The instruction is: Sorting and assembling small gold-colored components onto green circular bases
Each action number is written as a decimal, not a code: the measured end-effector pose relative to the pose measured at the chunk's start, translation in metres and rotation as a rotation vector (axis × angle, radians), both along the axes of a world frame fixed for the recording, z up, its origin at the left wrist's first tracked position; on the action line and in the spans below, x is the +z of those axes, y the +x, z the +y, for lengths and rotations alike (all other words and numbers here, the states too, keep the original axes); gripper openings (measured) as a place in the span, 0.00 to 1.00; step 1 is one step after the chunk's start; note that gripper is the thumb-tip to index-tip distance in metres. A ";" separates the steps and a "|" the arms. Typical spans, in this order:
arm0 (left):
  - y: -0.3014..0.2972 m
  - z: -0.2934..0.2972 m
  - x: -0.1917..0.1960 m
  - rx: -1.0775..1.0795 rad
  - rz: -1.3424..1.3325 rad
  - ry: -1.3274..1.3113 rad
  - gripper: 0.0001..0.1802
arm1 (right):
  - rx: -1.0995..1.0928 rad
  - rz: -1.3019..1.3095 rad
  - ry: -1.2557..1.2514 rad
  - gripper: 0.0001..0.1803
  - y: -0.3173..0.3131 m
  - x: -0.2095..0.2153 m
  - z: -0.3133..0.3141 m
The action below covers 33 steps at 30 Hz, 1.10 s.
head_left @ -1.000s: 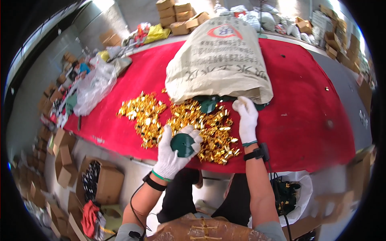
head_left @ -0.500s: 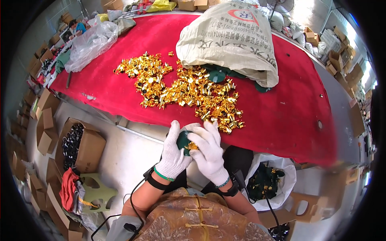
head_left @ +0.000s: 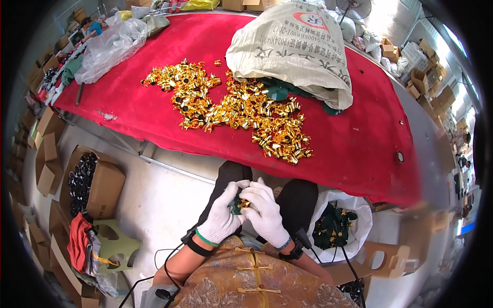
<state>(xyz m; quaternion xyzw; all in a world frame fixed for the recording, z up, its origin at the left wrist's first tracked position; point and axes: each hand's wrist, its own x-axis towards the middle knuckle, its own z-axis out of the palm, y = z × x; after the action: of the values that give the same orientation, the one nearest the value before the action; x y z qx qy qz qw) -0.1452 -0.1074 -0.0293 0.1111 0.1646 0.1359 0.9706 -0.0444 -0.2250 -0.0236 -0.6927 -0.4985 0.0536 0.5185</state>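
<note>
Both my hands wear white knit gloves and meet just above my lap. My left hand [head_left: 221, 218] is closed round a dark green disc [head_left: 236, 205], which is mostly hidden by the fingers. Against that disc my right hand [head_left: 263, 208] pinches a small shiny gold piece [head_left: 244, 204]. Ahead, a heap of similar gold pieces [head_left: 241, 110], some with black parts, lies on the red-covered table [head_left: 354, 149]. More green discs [head_left: 277, 91] stick out from the mouth of a beige woven sack [head_left: 287, 49] lying on the table.
A white bag [head_left: 363, 226] with green and gold pieces stands right of my legs. On the left are a cardboard box [head_left: 105, 190] of black parts and a green plastic stool [head_left: 115, 244] beside red cloth [head_left: 79, 244]. Clear plastic bags [head_left: 113, 49] lie at the table's far left.
My hands have drawn back from the table edge toward my lap, still holding the green disc and the gold piece. The view has shifted slightly.
</note>
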 end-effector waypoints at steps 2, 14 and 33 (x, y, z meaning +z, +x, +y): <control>-0.004 0.001 -0.001 -0.008 -0.063 -0.023 0.30 | 0.023 0.367 0.005 0.22 -0.008 -0.011 -0.004; -0.005 -0.020 0.012 0.105 0.132 0.430 0.39 | -0.007 0.386 0.027 0.24 -0.011 -0.010 -0.003; -0.016 -0.009 -0.003 0.000 0.133 1.436 0.30 | 0.018 -0.120 -0.402 0.18 -0.012 -0.001 -0.022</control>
<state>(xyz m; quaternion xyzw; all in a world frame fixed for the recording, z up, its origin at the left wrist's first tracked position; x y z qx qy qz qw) -0.1616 -0.1162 -0.0321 0.7298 0.0932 0.2036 0.6459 -0.0565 -0.2467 -0.0250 -0.7797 -0.5139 0.1154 0.3386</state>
